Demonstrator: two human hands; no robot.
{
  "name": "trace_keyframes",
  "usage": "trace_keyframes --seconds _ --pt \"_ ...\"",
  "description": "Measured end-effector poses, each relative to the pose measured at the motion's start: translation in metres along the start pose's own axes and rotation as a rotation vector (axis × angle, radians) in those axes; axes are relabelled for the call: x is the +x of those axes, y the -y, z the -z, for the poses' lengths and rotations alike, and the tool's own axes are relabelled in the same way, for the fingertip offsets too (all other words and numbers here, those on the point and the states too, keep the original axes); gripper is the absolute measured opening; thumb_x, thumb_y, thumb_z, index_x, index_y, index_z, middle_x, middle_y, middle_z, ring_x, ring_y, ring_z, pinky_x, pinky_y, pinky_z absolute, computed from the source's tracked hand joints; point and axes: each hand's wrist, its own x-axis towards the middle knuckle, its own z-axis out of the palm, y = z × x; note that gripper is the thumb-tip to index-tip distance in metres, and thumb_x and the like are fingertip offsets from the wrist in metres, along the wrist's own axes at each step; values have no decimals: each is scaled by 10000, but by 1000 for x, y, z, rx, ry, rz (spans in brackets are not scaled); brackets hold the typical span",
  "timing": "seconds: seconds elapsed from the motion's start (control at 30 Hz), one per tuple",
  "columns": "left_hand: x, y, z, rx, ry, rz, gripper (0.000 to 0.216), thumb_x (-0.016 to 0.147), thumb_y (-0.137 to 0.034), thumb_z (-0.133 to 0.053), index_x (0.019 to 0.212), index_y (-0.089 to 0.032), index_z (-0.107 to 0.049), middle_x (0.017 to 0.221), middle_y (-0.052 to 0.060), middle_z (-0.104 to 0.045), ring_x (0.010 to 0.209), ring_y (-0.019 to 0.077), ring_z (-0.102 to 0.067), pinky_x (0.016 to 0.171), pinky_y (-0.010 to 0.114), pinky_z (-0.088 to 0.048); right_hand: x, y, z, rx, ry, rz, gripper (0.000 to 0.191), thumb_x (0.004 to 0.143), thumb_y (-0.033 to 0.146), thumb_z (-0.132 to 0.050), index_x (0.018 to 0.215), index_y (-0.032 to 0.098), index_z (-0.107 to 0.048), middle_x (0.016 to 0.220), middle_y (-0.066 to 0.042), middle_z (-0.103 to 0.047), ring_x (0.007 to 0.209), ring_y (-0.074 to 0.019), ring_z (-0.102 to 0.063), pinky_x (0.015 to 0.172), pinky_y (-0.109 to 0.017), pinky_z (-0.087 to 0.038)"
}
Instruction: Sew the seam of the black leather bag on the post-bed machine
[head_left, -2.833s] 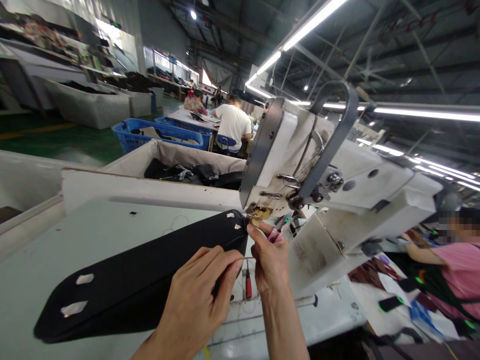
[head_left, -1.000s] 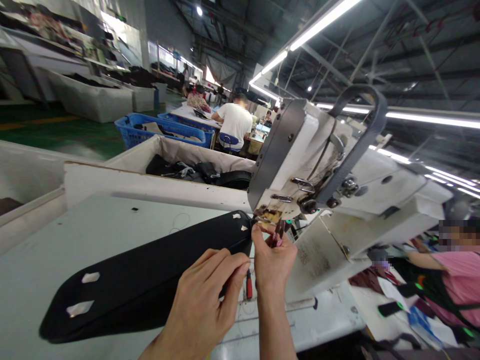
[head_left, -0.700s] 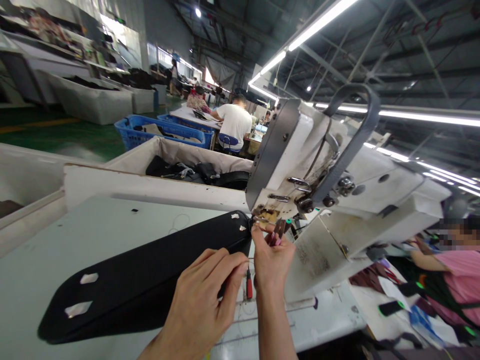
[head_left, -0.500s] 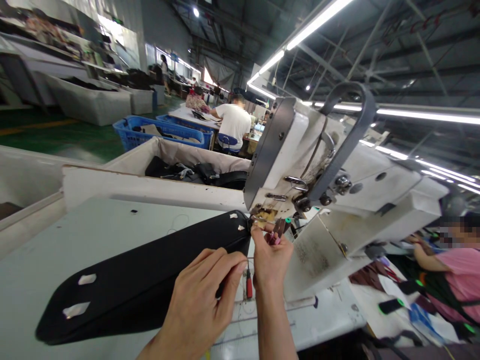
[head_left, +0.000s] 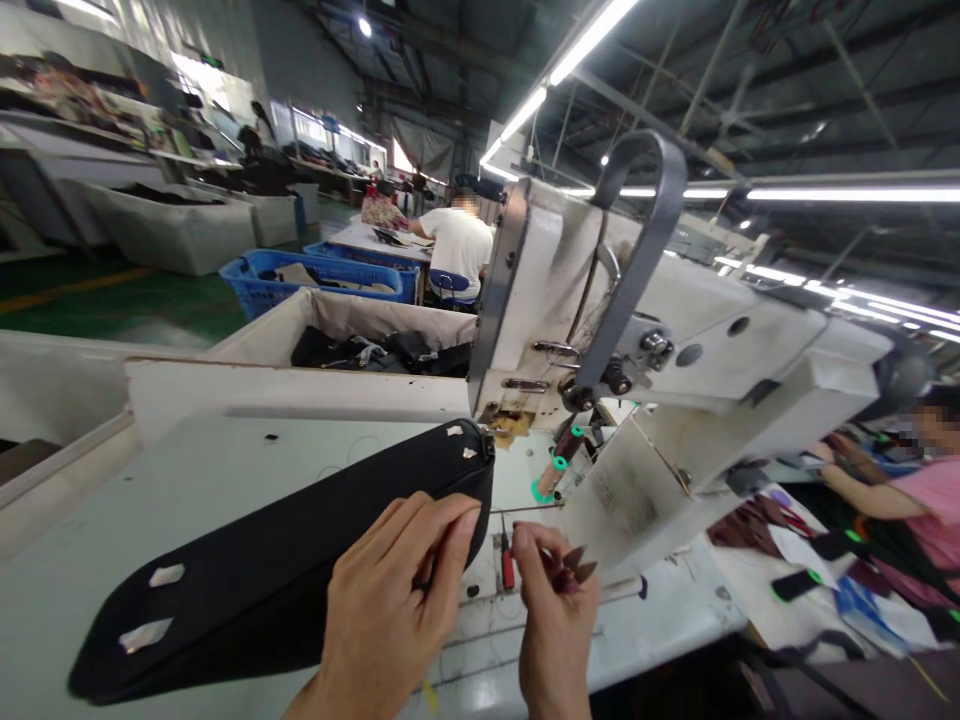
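Observation:
A long black padded piece with rounded ends lies across the sewing table. Small whitish patches sit near both its ends, and its far end is beside the sewing machine, under the head. My left hand is in front of the piece, thumb and forefinger pinched together; whatever is between them is too fine to make out. To its right, my right hand is closed around small thread snips, blades pointing right, with thumb and forefinger close together. A red-handled screwdriver lies between the hands.
Thread spools stand behind my right hand. Beyond the table board is a bin of black pieces, with a blue basket behind it. A person in white sits farther back; another in pink works at right.
My right hand has drawn back from the far end of the black piece, down toward me, still with the snips. The left hand stays pinched, shifted slightly left. The view has shifted a little.

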Motion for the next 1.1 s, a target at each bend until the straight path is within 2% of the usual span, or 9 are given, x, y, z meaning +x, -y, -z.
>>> trace_keyframes --seconds 0.1,0.2,0.3,0.43,0.6,0.77,0.83,0.93,1.1 --pt "-2 -4 -3 33 -25 -78 126 914 -128 -611 1013 -200 -640 709 -30 -614 620 88 -538 693 238 -451 -19 5 -3 76 14 -75 332 770 476 -785 730 147 -763 627 -18 -559 589 -127 -449 531 -253 -340" --pt "-4 -8 -7 46 -21 -191 203 874 -64 -645 1045 -174 -640 786 -2 -675 711 102 -593 753 248 -471 -22 16 -9 283 51 -231 368 731 496 -817 855 151 -790 680 -27 -586 531 -93 -401 456 -228 -273" --pt "-5 -13 -10 52 1 -264 231 848 -36 -666 1042 -157 -643 823 7 -701 736 104 -607 771 255 -479 -14 31 -11 496 82 -443 393 697 465 -863 926 158 -773 569 51 -467 435 -28 -217 408 -202 -136" --pt "-6 -16 -12 50 38 -268 190 857 -50 -656 1001 -173 -639 820 -1 -709 726 108 -621 766 265 -487 -5 45 -9 627 102 -503 351 671 400 -897 871 151 -752 447 119 -290 406 -19 -154 398 -200 -93" --pt "-9 -15 -17 7 51 -243 165 881 -69 -631 1000 -183 -630 825 -1 -706 722 105 -626 767 259 -500 -1 49 -7 694 196 -479 282 775 390 -832 878 149 -725 426 130 -273 388 -12 -131 392 -194 -73" --pt "-9 -14 -20 -90 129 -149 160 903 -96 -606 1025 -197 -634 894 7 -680 795 100 -629 766 234 -505 5 53 -5 706 289 -458 246 837 387 -773 820 160 -678 492 94 -424 399 -8 -131 400 -194 -66" --pt "-6 -14 -17 -131 142 -80 178 917 -131 -590 1070 -211 -636 998 26 -671 904 116 -640 823 240 -514 10 54 -3 596 256 -395 253 808 388 -795 814 160 -687 534 70 -478 427 -19 -208 418 -192 -118" --pt "3 -14 -9 -134 127 18 216 928 -206 -586 1138 -229 -629 1112 44 -647 1030 150 -626 902 279 -517 17 55 1 325 242 -199 228 802 380 -791 833 161 -737 590 35 -531 517 -59 -338 473 -202 -232" --pt "18 -15 0 -186 227 53 212 901 -266 -643 1112 -246 -631 1038 15 -648 980 147 -610 828 279 -538 24 57 9 -56 358 81 126 867 287 -701 845 194 -783 598 28 -561 533 -88 -361 498 -232 -271"
